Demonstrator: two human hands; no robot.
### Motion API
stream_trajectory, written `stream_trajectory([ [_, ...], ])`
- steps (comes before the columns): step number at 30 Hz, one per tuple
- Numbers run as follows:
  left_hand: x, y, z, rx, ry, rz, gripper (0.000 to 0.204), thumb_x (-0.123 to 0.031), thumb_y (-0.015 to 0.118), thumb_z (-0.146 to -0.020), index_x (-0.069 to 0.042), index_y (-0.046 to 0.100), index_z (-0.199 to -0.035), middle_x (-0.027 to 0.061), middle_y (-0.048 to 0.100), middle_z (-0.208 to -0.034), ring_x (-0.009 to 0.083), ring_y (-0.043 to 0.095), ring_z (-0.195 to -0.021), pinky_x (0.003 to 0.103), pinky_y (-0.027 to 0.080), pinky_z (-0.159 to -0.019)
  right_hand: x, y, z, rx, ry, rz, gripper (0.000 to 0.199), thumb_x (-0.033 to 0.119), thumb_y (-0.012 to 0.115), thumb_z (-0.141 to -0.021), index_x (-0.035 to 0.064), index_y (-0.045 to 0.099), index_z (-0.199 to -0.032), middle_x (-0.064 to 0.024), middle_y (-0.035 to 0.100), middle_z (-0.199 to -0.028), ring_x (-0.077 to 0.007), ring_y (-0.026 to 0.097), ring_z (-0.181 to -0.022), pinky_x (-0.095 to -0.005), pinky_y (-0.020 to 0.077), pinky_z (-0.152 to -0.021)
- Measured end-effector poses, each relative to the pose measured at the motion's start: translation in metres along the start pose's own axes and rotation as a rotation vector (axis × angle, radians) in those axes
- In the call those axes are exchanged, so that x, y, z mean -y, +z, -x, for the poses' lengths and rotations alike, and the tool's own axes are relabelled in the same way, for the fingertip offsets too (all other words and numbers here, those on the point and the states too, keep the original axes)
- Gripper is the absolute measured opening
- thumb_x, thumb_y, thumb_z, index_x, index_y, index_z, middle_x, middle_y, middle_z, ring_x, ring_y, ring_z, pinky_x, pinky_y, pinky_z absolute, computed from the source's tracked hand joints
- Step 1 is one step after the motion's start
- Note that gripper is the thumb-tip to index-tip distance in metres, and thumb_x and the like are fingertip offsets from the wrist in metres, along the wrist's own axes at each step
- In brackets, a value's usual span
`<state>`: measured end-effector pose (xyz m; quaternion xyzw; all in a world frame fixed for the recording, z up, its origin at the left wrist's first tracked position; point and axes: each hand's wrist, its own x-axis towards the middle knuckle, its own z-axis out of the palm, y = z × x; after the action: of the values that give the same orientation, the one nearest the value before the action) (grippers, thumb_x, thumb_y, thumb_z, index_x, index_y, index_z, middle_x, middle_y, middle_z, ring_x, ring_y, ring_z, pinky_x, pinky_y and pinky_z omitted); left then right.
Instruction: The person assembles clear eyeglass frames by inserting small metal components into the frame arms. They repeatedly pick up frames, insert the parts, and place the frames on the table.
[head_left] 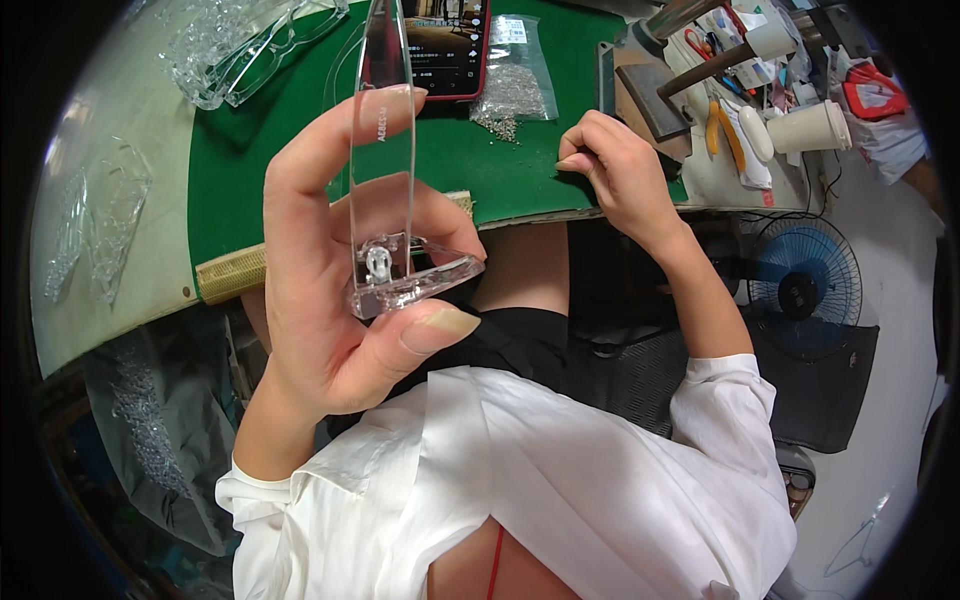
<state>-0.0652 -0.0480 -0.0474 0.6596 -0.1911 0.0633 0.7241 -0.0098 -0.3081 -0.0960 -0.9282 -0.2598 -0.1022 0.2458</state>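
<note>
Holding a clear plastic piece (383,205) upright, the left hand (318,270) is closing around it above the counter's front edge. Its index finger is crooking behind the tall flat part, the thumb is pressing near the angled base from below, and the other fingers are curling behind. The left wrist is standing nearly straight, palm turning inward. A small metal fitting (378,264) is showing where the flat part is meeting the base.

The right hand (622,170) is hovering or resting over the green mat (250,200), fingers folding in, thumb lying close to the index finger; whether something tiny is sitting between them cannot be told. Its forearm (700,290) is slanting up and leftward from the white sleeve. Near it, small metal bits (503,128) are spilling from a clear bag (515,85) on the counter (165,255).
</note>
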Motion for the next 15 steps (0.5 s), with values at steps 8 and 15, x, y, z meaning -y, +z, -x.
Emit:
stream_trajectory([
  [8, 0.005, -0.004, 0.001, 0.066, 0.011, 0.046, 0.091, -0.040, 0.068, -0.080, 0.003, 0.016, -0.141, 0.0241, 0.031, -0.141, 0.0210, 0.064, -0.078, 0.021, 0.048, -0.052, 0.024, 0.008, 0.012, -0.070, 0.172, 0.012, 0.004, 0.004, 0.058, -0.083, 0.0031, 0.058, -0.078, -0.0077, 0.055, -0.076, -0.0272, 0.054, -0.075, -0.0365, 0.0433, -0.066],
  [15, 0.007, -0.006, 0.004, 0.090, 0.001, 0.074, 0.089, -0.034, 0.069, -0.080, 0.003, 0.015, -0.142, 0.0234, 0.031, -0.140, 0.0213, 0.063, -0.078, 0.022, 0.048, -0.055, 0.016, 0.004, 0.012, -0.027, 0.107, -0.056, 0.002, 0.004, 0.060, -0.081, 0.0028, 0.059, -0.081, -0.0074, 0.055, -0.077, -0.0261, 0.054, -0.074, -0.0353, 0.0436, -0.066],
])
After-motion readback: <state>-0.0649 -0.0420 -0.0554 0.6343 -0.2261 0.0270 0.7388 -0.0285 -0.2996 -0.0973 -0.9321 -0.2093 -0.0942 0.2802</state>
